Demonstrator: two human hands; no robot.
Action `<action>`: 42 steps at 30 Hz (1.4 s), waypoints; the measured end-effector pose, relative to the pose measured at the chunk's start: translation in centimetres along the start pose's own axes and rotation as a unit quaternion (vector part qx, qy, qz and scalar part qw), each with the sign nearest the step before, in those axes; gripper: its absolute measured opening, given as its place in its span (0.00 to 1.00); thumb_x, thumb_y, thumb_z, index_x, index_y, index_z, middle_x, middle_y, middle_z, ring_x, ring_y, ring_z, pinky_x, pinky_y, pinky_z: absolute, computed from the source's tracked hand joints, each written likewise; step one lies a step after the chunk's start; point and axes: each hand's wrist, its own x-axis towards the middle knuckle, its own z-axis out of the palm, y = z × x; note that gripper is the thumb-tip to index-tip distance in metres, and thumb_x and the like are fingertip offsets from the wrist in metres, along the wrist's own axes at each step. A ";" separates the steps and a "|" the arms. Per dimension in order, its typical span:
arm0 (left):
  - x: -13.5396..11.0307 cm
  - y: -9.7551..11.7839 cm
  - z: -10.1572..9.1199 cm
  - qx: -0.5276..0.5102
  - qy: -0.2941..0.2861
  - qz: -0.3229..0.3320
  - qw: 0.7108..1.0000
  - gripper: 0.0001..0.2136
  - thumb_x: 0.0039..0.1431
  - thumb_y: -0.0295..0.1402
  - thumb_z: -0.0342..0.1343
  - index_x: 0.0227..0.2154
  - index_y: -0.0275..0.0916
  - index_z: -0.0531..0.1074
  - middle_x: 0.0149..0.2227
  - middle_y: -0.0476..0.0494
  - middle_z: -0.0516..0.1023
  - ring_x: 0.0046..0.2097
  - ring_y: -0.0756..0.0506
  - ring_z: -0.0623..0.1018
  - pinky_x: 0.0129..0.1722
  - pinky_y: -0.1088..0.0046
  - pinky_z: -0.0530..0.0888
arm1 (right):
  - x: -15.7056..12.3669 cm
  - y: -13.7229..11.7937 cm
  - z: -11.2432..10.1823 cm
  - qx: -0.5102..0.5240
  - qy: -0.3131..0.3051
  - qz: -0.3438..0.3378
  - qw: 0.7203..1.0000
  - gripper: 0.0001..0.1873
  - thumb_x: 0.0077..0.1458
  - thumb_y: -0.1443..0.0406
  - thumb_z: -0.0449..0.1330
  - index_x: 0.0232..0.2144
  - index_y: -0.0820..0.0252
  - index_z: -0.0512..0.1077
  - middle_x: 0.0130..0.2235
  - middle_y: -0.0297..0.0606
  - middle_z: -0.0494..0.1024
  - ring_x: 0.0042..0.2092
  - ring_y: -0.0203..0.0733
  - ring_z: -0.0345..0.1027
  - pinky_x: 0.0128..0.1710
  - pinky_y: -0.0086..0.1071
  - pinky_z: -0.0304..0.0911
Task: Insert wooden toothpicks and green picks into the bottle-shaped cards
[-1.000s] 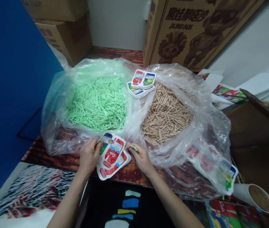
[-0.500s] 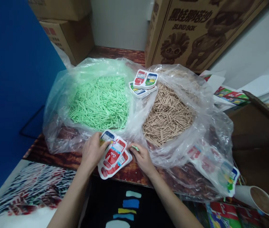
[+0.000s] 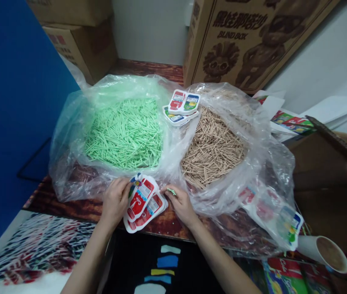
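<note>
Your left hand (image 3: 116, 200) closes its grip on the left edge of a fanned stack of printed packets (image 3: 144, 202), tipping the top one up. The stack lies on the wooden surface (image 3: 66, 204) near its front edge, just before two open plastic bags: green sticks (image 3: 124, 132) on the left, tan sticks (image 3: 213, 149) on the right.

Your right hand (image 3: 181, 204) pinches a few loose green sticks (image 3: 171, 190) tightly at the fingertips, beside the stack's right edge.

The pinch looks shallow, so those sticks could slip and scatter. The fanned packets could slide apart if the top one tilts further.

Both forearms reach in from below, palms down, fingers curled. The left thumb rests on the packet face.
</note>
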 end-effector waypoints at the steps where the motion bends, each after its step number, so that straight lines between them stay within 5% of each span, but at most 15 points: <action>1: -0.1 0.1 -0.2 -0.026 -0.006 -0.001 1.000 0.12 0.64 0.33 0.46 0.32 0.37 0.73 0.32 0.42 0.75 0.37 0.43 0.74 0.39 0.68 0.68 | 0.0 0.0 0.0 -0.001 0.000 0.001 1.000 0.12 0.63 0.62 0.52 0.35 0.58 0.74 0.35 0.37 0.76 0.40 0.40 0.70 0.43 0.32 0.63; 12: -0.5 1.2 -1.1 -0.224 -0.026 -0.047 0.973 0.08 0.62 0.33 0.52 0.35 0.38 0.76 0.38 0.44 0.75 0.43 0.45 0.74 0.44 0.72 0.69 | 0.0 0.0 -0.1 -0.001 -0.006 0.004 1.000 0.12 0.63 0.61 0.52 0.36 0.58 0.74 0.37 0.38 0.76 0.42 0.41 0.70 0.45 0.33 0.63; 23: -0.7 2.7 -1.5 -0.262 -0.072 -0.058 0.961 0.10 0.61 0.35 0.52 0.32 0.39 0.77 0.36 0.44 0.76 0.40 0.45 0.74 0.41 0.72 0.70 | 0.3 -1.7 -0.4 0.111 0.015 0.072 0.991 0.09 0.59 0.60 0.58 0.34 0.58 0.76 0.36 0.36 0.80 0.42 0.42 0.72 0.46 0.34 0.63; 28: -0.6 3.8 -0.4 -0.304 -0.113 -0.060 0.944 0.11 0.62 0.35 0.51 0.31 0.39 0.77 0.34 0.45 0.75 0.39 0.45 0.74 0.40 0.72 0.69 | 3.2 -5.8 -1.5 0.393 0.096 0.113 0.907 0.07 0.54 0.60 0.63 0.33 0.57 0.75 0.34 0.34 0.82 0.40 0.40 0.75 0.50 0.36 0.64; 34: 0.1 5.8 0.8 -0.348 -0.138 -0.062 0.925 0.11 0.62 0.36 0.51 0.29 0.38 0.75 0.31 0.47 0.72 0.35 0.47 0.71 0.37 0.74 0.67 | 5.9 -9.0 -1.7 0.530 0.016 0.146 0.835 0.06 0.51 0.63 0.66 0.31 0.57 0.72 0.36 0.35 0.83 0.45 0.41 0.75 0.58 0.42 0.59; 38: 0.2 6.3 1.1 -0.360 -0.145 -0.095 0.917 0.13 0.62 0.37 0.51 0.26 0.37 0.73 0.27 0.49 0.69 0.32 0.49 0.69 0.33 0.74 0.65 | 5.4 -8.4 -1.6 0.487 -0.042 0.196 0.850 0.07 0.51 0.62 0.65 0.31 0.59 0.72 0.37 0.38 0.82 0.45 0.44 0.75 0.52 0.43 0.64; 42: 0.3 6.5 1.5 -0.355 -0.121 -0.088 0.923 0.12 0.62 0.36 0.51 0.28 0.37 0.75 0.30 0.47 0.72 0.34 0.47 0.72 0.36 0.73 0.67 | 4.5 -8.8 -2.3 0.338 -0.108 0.209 0.911 0.12 0.53 0.59 0.63 0.36 0.61 0.72 0.44 0.43 0.79 0.45 0.45 0.73 0.47 0.40 0.67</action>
